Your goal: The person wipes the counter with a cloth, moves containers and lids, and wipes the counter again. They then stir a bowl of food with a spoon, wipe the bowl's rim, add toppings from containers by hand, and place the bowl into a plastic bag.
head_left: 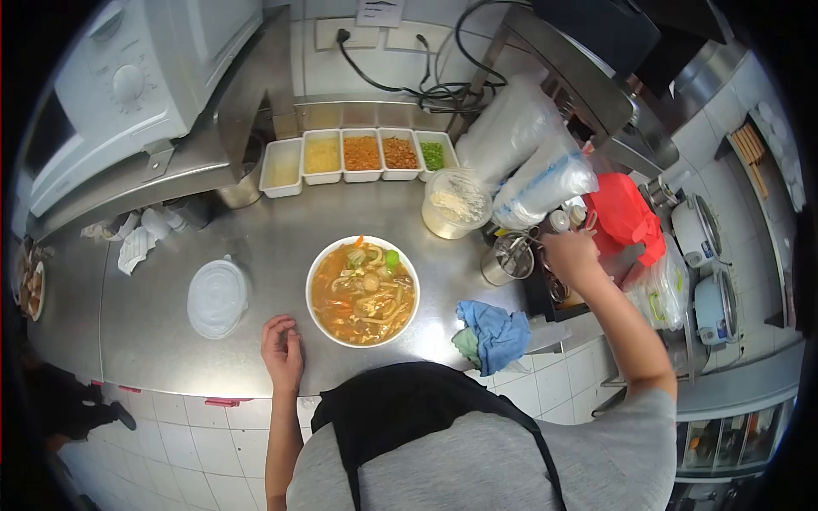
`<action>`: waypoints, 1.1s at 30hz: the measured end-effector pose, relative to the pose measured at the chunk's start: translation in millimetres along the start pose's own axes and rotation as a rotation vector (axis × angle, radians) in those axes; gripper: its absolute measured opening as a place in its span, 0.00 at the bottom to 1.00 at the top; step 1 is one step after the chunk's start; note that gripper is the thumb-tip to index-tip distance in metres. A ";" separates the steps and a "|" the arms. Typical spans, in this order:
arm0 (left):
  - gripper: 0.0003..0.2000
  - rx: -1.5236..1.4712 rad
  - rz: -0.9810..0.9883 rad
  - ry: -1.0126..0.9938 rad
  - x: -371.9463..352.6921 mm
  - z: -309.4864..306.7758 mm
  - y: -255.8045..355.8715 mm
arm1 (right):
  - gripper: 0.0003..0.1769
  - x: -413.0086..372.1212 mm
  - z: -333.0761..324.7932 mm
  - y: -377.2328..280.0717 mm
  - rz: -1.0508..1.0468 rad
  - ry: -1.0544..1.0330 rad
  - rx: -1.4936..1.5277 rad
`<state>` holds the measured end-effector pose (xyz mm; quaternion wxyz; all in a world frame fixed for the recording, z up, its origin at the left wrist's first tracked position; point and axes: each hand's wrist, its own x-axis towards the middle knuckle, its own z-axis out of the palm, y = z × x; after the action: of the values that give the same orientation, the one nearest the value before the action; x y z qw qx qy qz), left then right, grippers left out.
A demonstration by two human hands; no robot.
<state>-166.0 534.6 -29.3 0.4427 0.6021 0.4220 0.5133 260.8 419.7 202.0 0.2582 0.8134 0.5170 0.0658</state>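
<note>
The left hand [283, 351] lies slack and empty on the steel desk [273, 238], just left of the round white bowl of noodle soup [309, 294]. The right hand [569, 255] is well right of the bowl, beside a small steel cup [509, 258]; I cannot tell its grip. It seems to be fetching a topping, and bringing it back calls for clearing the cup.

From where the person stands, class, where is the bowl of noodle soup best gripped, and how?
Probably grip the bowl of noodle soup by its white rim, at opposite sides, a hand from left and right; it is round, handleless, upright and nearly full.
</note>
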 end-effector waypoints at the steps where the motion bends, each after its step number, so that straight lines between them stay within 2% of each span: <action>1: 0.07 0.014 0.028 -0.006 0.7 -0.9 -0.1 | 0.09 -12.0 2.9 9.1 0.020 0.066 0.121; 3: 0.06 0.058 0.079 -0.010 1.8 -1.3 -2.4 | 0.10 -26.4 2.4 13.6 0.082 0.037 0.372; 6: 0.06 0.048 0.086 -0.004 2.4 -0.3 -4.1 | 0.14 -34.1 27.2 -14.0 -0.085 0.398 0.783; 8: 0.06 0.085 0.103 -0.009 2.4 -2.0 -5.2 | 0.18 -29.6 29.9 -49.8 -0.277 0.463 0.943; 9: 0.06 0.088 0.105 -0.008 2.4 -1.6 -6.6 | 0.20 -28.9 26.4 -68.0 -0.339 0.507 0.861; 10: 0.06 0.088 0.107 -0.010 2.2 -1.4 -8.2 | 0.23 -30.4 18.9 -87.1 -0.308 0.422 0.808; 11: 0.06 0.086 0.117 -0.005 1.7 -1.6 -10.0 | 0.24 -25.3 20.9 -103.6 -0.386 0.478 0.788; 13: 0.06 0.077 0.138 0.004 1.3 -1.0 -12.3 | 0.21 -11.8 21.0 -133.7 -0.502 0.537 0.818; 16: 0.07 0.021 0.108 0.019 0.3 0.1 -10.3 | 0.21 3.2 12.4 -161.6 -0.569 0.545 0.693; 22: 0.07 -0.007 0.058 0.028 -0.9 -0.5 -9.0 | 0.23 -0.6 22.5 -162.6 -0.405 0.390 0.667; 25: 0.07 0.019 0.093 0.021 0.4 0.5 -10.8 | 0.29 -16.0 44.4 -165.2 -0.404 0.298 0.827; 28: 0.08 0.104 0.108 0.007 1.0 -0.6 -8.4 | 0.28 -34.1 48.1 -175.1 -0.349 0.211 0.888; 33: 0.09 0.064 0.090 -0.006 0.2 0.4 -7.3 | 0.27 -41.5 31.7 -171.6 -0.300 0.256 0.980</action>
<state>-165.9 536.6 -36.4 0.4009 0.6357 0.4095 0.5172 115.2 429.2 97.7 -0.2108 0.7412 0.6254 -0.1226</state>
